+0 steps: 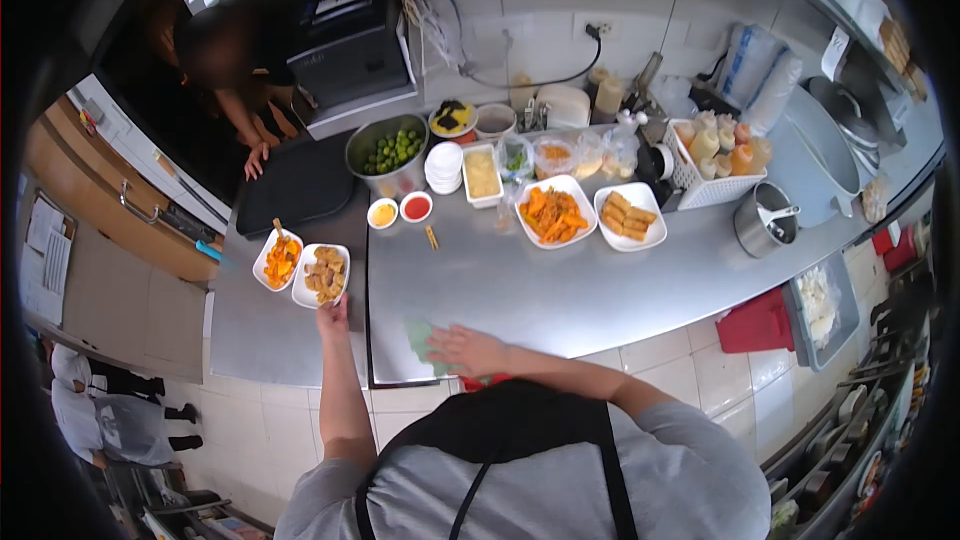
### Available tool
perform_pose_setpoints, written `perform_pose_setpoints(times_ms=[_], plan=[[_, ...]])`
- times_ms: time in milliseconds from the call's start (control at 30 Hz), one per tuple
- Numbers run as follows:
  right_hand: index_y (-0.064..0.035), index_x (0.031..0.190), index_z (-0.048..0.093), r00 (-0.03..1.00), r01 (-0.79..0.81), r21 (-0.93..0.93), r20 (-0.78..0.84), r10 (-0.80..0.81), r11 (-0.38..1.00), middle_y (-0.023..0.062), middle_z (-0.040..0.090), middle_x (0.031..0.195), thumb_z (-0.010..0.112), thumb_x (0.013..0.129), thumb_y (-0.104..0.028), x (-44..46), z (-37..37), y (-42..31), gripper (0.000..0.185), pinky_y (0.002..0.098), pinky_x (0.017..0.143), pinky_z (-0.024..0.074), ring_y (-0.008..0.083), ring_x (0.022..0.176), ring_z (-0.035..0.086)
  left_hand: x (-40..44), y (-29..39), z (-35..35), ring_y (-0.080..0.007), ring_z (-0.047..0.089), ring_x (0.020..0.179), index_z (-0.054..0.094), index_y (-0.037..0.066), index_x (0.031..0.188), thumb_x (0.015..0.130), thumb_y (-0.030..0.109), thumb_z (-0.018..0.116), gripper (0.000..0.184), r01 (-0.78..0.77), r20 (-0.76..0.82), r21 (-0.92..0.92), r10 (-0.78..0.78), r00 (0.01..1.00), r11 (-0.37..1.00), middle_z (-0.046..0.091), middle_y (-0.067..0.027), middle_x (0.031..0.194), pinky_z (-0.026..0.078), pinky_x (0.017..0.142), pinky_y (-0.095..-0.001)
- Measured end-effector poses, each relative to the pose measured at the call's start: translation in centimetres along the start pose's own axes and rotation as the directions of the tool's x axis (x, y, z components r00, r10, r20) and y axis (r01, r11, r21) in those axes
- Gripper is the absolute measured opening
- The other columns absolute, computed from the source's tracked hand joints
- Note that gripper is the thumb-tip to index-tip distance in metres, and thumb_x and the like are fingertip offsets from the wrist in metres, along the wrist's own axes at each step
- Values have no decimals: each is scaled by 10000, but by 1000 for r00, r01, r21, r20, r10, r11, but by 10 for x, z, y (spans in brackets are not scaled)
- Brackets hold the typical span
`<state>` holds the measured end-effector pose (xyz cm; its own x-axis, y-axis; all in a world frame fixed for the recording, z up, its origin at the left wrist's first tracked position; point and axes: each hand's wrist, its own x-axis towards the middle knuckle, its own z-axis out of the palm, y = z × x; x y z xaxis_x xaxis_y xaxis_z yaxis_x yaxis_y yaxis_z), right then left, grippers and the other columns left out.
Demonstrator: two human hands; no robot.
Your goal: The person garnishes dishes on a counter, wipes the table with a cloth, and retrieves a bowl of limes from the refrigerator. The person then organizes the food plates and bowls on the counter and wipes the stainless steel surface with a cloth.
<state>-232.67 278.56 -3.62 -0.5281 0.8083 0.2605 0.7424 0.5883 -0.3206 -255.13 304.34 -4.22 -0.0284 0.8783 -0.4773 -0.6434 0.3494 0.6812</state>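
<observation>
My left hand (333,316) grips the near edge of a square white bowl (322,276) holding brown fried pieces. Touching that bowl's left side is another white bowl (277,261) with orange food and a small stick standing in it. My right hand (468,349) presses a green cloth (421,342) onto the steel counter near its front edge, fingers over the cloth. Further back are a white bowl of orange food (556,213), a white bowl of fried rolls (628,218), and small cups of yellow sauce (382,213) and red sauce (416,206).
A metal pot of green limes (391,152), a black tray (296,187) and a basket of sauce bottles (716,157) line the back. A steel pot (766,221) stands at right. Another person's hand (257,160) rests by the tray. A red bin (755,323) is below.
</observation>
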Motion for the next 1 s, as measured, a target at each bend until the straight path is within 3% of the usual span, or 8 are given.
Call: perform_pose_setpoints(times_ms=[167,267,400,500,567,633,767,1000], plan=[[-98,1102,494,898,-426,-48,-140,416,903,90,471,1172,484,768,-166,-102,-66,21,341,376,930,334,264,1102,421,-25,-46,27,-192,532,646,413,-15,1067,784,68,446,297,-8,-188,-116,-14,982,993,499,-86,765,525,569,-294],[-27,1009,523,574,-745,32,-479,664,667,149,534,1019,513,745,-82,-219,-84,47,269,396,873,367,315,992,474,-71,-138,74,-94,357,443,436,63,979,678,-15,428,311,21,387,200,-99,917,980,401,-2,575,286,359,-217],[0,1103,492,197,-955,49,-634,748,293,189,485,1131,495,767,-71,-347,-108,40,343,415,956,266,356,1115,385,-177,-215,177,-258,511,952,300,101,1232,765,31,485,507,293,405,612,-610,681,734,495,-144,1042,439,807,-396],[-43,1139,490,44,-998,4,-687,726,65,212,458,1162,505,738,-59,-432,-105,34,401,450,950,278,355,1112,399,-193,-254,212,-273,528,926,299,82,1218,771,1,444,476,316,406,675,-693,596,667,485,-153,1058,461,783,-419],[-55,1138,500,-437,-895,372,-628,644,-245,236,467,1133,490,769,-85,-440,-120,22,371,400,911,326,348,1066,436,-179,-279,217,-268,545,906,333,57,1178,769,-22,409,424,345,399,566,-615,681,749,494,-150,1049,500,728,-405],[-42,1168,466,-539,-615,788,-453,710,36,232,446,1162,500,807,-178,-426,-139,9,387,366,907,327,324,1080,425,-167,-288,219,-267,552,897,345,35,1157,765,-31,404,402,311,405,555,-577,709,772,497,-153,1046,512,714,-394],[-16,1134,458,-426,-75,993,-113,898,90,81,541,986,501,830,-203,-288,-166,6,359,281,726,437,156,847,527,-183,-250,213,-280,561,893,381,-22,1101,749,-45,384,352,244,392,658,-600,697,713,509,-169,1038,524,715,-393],[-6,1112,465,385,642,718,-1,923,-267,133,537,1057,394,864,-259,-160,-119,76,362,345,775,474,227,923,549,-231,-184,157,-372,510,980,339,-75,1121,730,-52,350,392,360,344,770,-818,460,527,449,-250,1101,458,848,-416]])
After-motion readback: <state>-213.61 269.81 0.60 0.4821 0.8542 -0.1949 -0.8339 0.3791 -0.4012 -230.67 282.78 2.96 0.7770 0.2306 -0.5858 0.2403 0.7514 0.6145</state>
